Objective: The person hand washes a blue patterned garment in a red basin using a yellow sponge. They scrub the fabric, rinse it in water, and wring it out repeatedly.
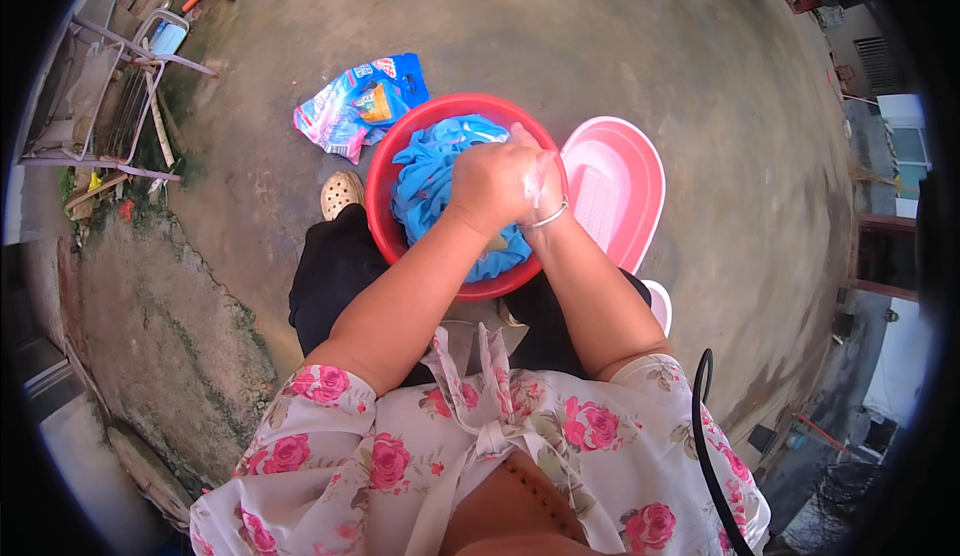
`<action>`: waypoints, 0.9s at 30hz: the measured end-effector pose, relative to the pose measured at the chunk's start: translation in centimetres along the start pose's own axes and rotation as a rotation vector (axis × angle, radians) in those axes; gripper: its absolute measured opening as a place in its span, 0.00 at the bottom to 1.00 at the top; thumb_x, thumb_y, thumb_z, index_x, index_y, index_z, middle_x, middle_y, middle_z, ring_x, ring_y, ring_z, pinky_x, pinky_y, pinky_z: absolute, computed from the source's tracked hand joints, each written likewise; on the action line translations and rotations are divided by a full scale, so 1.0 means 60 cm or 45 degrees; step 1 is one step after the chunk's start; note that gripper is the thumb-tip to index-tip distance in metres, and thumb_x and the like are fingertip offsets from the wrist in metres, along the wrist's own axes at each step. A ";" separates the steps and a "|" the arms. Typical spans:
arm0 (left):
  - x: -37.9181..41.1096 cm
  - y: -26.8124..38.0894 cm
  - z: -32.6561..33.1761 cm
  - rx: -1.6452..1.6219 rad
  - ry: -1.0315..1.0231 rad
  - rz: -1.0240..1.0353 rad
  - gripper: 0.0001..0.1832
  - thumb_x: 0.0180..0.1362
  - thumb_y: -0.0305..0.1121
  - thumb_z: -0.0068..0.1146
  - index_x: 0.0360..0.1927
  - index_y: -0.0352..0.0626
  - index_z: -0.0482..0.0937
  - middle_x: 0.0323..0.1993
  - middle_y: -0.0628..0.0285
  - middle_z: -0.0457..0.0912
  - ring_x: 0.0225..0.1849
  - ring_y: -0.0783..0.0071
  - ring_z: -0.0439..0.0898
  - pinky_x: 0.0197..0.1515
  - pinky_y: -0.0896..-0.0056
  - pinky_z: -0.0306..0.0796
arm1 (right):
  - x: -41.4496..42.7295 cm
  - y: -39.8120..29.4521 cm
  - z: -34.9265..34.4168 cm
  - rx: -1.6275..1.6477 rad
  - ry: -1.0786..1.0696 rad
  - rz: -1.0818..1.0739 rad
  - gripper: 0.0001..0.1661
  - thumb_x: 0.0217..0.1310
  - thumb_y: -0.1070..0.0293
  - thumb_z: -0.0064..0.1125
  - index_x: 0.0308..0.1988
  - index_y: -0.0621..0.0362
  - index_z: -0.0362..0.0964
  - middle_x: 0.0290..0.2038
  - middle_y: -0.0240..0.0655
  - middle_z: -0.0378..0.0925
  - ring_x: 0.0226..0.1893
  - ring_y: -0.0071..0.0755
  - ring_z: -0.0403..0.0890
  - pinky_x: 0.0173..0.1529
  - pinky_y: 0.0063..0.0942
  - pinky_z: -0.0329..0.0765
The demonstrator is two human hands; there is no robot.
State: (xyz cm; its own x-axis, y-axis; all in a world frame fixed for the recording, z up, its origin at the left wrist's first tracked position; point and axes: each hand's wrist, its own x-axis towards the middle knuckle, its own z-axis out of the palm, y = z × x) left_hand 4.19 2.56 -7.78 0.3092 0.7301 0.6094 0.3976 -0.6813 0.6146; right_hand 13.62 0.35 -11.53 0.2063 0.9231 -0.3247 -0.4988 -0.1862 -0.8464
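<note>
A round red plastic basin (381, 188) stands between my knees with wet, bunched blue cloth (421, 181) inside. Over its right half, my left hand (489, 181) is curled and pressed against my right hand (551, 181). White suds coat the skin where the two meet, and a silver bangle (553, 216) circles my right wrist. My forearms and the backs of my hands hide the palms, so whether cloth is gripped between them cannot be seen. Part of the cloth lies below my hands, and a small yellowish patch (496, 242) shows there, partly covered by my left forearm.
Touching the basin's right side is a pink oval tub (646, 181) with a ridged washboard floor. A blue-and-pink printed plastic bag (360, 105) lies beyond the basin. A metal frame (124, 105) and wood scraps lie at far left. A black cable (701, 436) hangs by my right arm.
</note>
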 end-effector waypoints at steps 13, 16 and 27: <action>0.039 -0.038 -0.037 0.177 -0.021 -0.324 0.17 0.56 0.44 0.56 0.17 0.44 0.77 0.20 0.54 0.78 0.23 0.51 0.76 0.24 0.54 0.68 | -0.078 -0.037 0.087 0.365 0.054 0.226 0.19 0.68 0.60 0.48 0.48 0.64 0.72 0.43 0.36 0.78 0.40 0.29 0.79 0.44 0.24 0.75; 0.057 -0.049 -0.038 0.202 -0.033 -0.372 0.21 0.59 0.46 0.52 0.18 0.42 0.76 0.20 0.51 0.77 0.24 0.48 0.75 0.25 0.53 0.67 | -0.048 -0.044 0.058 0.359 -0.013 0.250 0.20 0.68 0.59 0.47 0.47 0.67 0.71 0.43 0.40 0.79 0.40 0.33 0.81 0.43 0.28 0.78; 0.054 -0.096 -0.066 -0.110 -0.253 -0.433 0.22 0.62 0.48 0.49 0.23 0.38 0.75 0.20 0.46 0.74 0.25 0.45 0.74 0.27 0.54 0.66 | -0.012 -0.077 -0.002 0.323 0.101 0.036 0.15 0.68 0.60 0.50 0.41 0.62 0.71 0.36 0.35 0.78 0.37 0.29 0.79 0.43 0.29 0.77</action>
State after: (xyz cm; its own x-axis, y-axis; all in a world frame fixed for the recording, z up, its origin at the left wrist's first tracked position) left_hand -0.53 8.65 -7.38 0.3371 0.9047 0.2606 0.4346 -0.3951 0.8094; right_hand 15.87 0.54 -7.44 0.2495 0.8877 -0.3870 -0.6983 -0.1119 -0.7070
